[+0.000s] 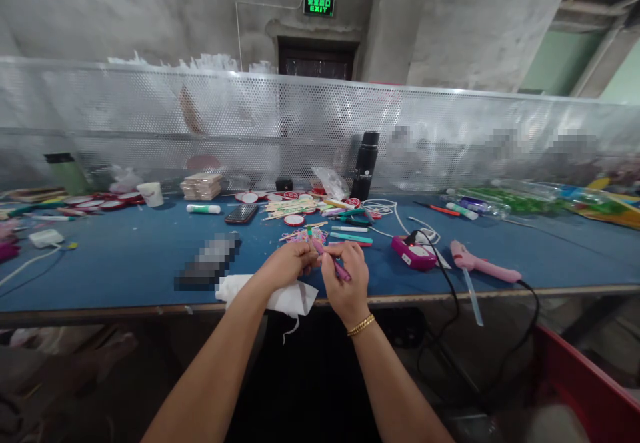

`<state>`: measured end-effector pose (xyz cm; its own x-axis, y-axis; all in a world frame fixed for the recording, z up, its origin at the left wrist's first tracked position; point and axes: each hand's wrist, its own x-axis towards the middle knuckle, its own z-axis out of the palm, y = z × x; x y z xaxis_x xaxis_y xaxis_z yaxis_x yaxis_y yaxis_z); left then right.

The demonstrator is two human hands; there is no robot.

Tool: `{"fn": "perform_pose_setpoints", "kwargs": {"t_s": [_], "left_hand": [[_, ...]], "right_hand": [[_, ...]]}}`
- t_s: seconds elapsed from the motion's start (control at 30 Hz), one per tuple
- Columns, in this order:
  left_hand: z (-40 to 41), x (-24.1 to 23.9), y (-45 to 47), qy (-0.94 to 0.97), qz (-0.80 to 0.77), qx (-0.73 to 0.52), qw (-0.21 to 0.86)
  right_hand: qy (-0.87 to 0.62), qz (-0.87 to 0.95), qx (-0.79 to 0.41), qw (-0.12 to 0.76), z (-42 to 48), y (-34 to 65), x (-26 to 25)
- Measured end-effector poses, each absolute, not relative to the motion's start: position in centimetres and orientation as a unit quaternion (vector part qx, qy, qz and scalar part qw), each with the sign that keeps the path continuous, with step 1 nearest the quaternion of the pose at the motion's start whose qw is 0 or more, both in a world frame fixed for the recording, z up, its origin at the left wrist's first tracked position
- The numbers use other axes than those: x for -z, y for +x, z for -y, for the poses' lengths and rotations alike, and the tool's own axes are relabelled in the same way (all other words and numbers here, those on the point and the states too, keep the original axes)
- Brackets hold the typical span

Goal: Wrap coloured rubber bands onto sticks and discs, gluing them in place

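The left hand point(291, 264) and right hand point(345, 281) meet over the near edge of the blue table point(125, 263). Both are clamped on one pink marker point(341, 271): the left fingertips pinch its upper end and the right fingers wrap its lower part. A gold bracelet point(361, 325) sits on the right wrist. One white cloth point(287, 298) lies under the left wrist, hanging over the table edge.

Containers stand well beyond the hands, by the perforated metal screen point(150, 116). One black flask point(366, 165) is beyond the right hand, and one green flask point(67, 173) is far to the left; both are capped, so their contents are hidden. One white paper cup point(151, 194) stands beyond the left hand, but its inside cannot be seen. A clear plastic bag point(330, 181) lies just left of the black flask.

Just beyond the hands lie two teal pens point(350, 237). To the right of the right hand are one pink glue gun point(483, 266) and one small pink device point(414, 254) with a black cable. Beyond the left hand lie one phone point(241, 213), one white glue stick point(203, 209) and a stack of wooden sticks point(201, 186). The red-and-white discs point(107, 201) overlap too much to count.
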<state>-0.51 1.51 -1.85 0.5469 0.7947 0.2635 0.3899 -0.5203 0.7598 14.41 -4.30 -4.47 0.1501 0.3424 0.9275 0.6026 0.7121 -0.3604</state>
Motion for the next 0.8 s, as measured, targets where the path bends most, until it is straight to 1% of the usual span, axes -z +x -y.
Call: {"fn": "perform_pose_setpoints", "kwargs": {"t_s": [0.33, 0.53, 0.8], "left_hand": [[-1.42, 1.81, -0.40, 0.808, -0.366, -0.314, 0.339], [-1.30, 1.78, -0.40, 0.801, -0.369, -0.316, 0.350], [-1.44, 1.84, -0.46, 0.806, -0.369, -0.313, 0.342]], "right_hand": [[-0.386, 0.635, 0.091, 0.662, 4.21, 14.49, 4.60], [-0.372, 0.641, 0.094, 0.665, 4.24, 14.46, 4.54], [-0.380, 0.642, 0.090, 0.660, 4.25, 14.44, 4.55]]}}
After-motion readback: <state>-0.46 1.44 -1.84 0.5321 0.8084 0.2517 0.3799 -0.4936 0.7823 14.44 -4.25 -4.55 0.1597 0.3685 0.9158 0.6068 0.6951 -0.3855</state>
